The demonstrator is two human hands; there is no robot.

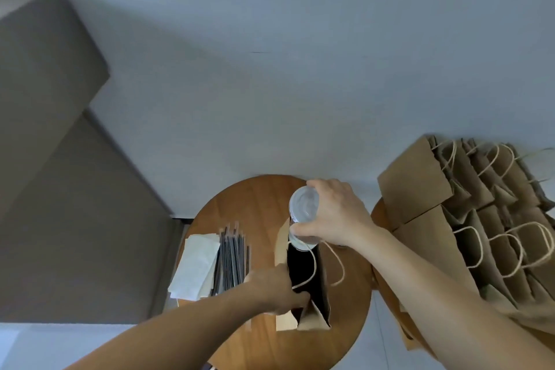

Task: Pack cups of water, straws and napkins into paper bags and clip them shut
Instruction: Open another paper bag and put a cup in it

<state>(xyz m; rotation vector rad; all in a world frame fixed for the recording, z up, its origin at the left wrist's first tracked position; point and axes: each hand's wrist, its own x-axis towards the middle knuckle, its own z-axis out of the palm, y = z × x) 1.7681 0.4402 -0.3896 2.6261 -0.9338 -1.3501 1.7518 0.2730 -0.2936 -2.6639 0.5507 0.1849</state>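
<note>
R hand (336,213) holds cup (303,213) over bag (312,309) (L hand (273,288) grips rim).

paper bag (315,314) mouth gaping, straws (231,258) close left, bag stack (468,219) crowding right

Round wooden table (258,204): white napkins (196,267) at left, dark straws (231,258) just beside them, open paper bag (315,312) upright right of centre. Second table (380,219) at right carries a heap of brown bags (450,219)

Rd wood table (261,204), pale grey floor (300,69), grey-brown unit (60,189) on L
</note>
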